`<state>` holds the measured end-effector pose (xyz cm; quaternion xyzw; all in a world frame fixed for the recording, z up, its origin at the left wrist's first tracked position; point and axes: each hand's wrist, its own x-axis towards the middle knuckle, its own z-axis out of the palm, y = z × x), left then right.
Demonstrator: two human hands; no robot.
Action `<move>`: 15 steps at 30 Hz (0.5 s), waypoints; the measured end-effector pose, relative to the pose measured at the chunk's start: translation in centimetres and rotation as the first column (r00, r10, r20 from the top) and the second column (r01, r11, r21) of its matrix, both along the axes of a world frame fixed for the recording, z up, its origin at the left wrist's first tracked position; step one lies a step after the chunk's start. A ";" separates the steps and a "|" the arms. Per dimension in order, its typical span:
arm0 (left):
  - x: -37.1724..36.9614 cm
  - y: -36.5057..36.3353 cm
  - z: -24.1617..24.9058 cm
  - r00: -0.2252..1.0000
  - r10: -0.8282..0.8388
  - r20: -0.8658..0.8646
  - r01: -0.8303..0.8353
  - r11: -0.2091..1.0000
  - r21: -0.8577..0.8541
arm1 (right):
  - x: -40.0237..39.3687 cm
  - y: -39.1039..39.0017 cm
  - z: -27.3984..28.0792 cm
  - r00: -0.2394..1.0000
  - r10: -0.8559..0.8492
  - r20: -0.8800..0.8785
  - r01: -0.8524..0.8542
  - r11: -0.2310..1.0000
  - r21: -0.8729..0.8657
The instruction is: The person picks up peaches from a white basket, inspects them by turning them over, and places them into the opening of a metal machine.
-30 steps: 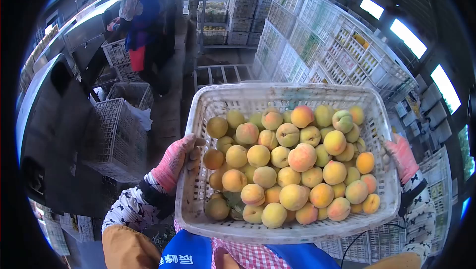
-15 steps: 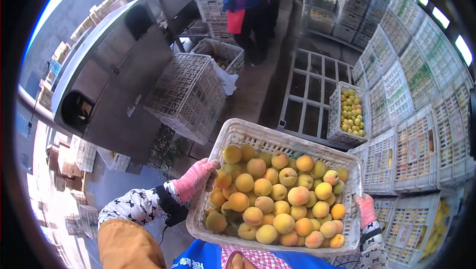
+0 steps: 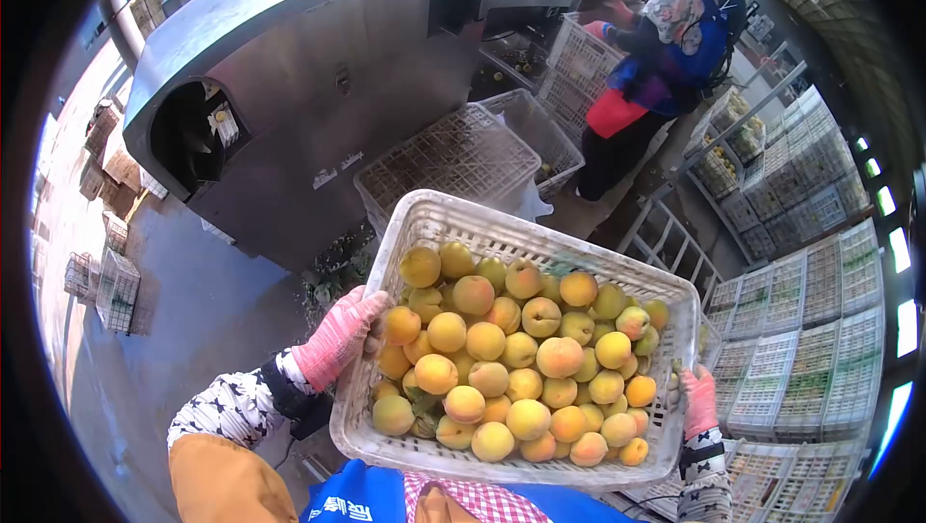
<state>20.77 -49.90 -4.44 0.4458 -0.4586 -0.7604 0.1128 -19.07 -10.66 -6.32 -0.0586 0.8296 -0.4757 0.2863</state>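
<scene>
A white plastic crate (image 3: 540, 224) full of yellow-orange round fruit (image 3: 521, 349) is held in front of my body, slightly tilted. My left hand (image 3: 340, 335), in a pink glove, grips its left side. On the right side, my right hand (image 3: 698, 401), also in a pink glove, is closed on the rim. A few green leaves lie among the fruit near the lower left. Beyond the crate stand an upturned-looking lattice crate (image 3: 449, 161) and another open crate (image 3: 540, 137).
A large grey metal machine (image 3: 318, 89) with dark openings spans the upper left. A co-worker (image 3: 666, 50) in blue stands by it at the top right, near a crate (image 3: 584, 60). Stacked crates (image 3: 810, 349) line the right side. A metal frame (image 3: 670, 238) lies beyond my crate.
The view has swung left toward the machine, which now looks larger. The held crate has shifted slightly left and up in view, still gripped by both hands. The co-worker appears further right.
</scene>
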 end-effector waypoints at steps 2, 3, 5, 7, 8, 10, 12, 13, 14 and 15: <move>-0.4 -2.1 1.5 0.992 0.112 0.065 -0.112 0.994 0.003 | -2.0 -5.6 -1.2 0.999 0.044 0.023 -0.044 0.999 -0.011; -0.6 -3.3 1.3 0.989 0.128 0.079 -0.128 0.992 -0.005 | -2.9 -8.0 -2.1 0.996 0.079 0.047 -0.078 0.997 -0.009; -0.9 -6.1 0.8 0.973 0.174 0.151 -0.169 0.984 -0.049 | -5.5 -13.0 -3.9 0.989 0.125 0.078 -0.123 0.992 -0.030; -1.6 -8.5 1.2 0.963 0.212 0.165 -0.205 0.977 -0.058 | -7.6 -18.6 -4.7 0.965 0.209 0.159 -0.203 0.978 -0.058; -2.1 -9.8 0.7 0.954 0.254 0.156 -0.252 0.967 -0.038 | -8.8 -22.2 -4.8 0.957 0.247 0.154 -0.242 0.969 -0.046; -2.5 -11.9 -0.5 0.928 0.359 0.103 -0.361 0.933 0.000 | -12.2 -29.0 -5.0 0.932 0.330 0.148 -0.328 0.944 -0.043; -3.9 -13.8 -1.0 0.864 0.483 0.144 -0.490 0.871 0.021 | -16.2 -37.5 -4.0 0.890 0.442 0.109 -0.439 0.897 -0.051; -4.4 -14.5 -1.4 0.842 0.519 0.149 -0.528 0.849 0.027 | -17.8 -41.6 -3.4 0.865 0.489 0.114 -0.487 0.872 -0.052; -4.9 -15.2 -1.8 0.833 0.527 0.169 -0.540 0.841 0.039 | -19.1 -45.7 -2.5 0.838 0.535 0.106 -0.534 0.845 -0.041; -5.5 -16.3 -3.0 0.784 0.605 0.139 -0.618 0.782 0.079 | -20.1 -50.2 -1.8 0.809 0.580 0.099 -0.581 0.814 -0.024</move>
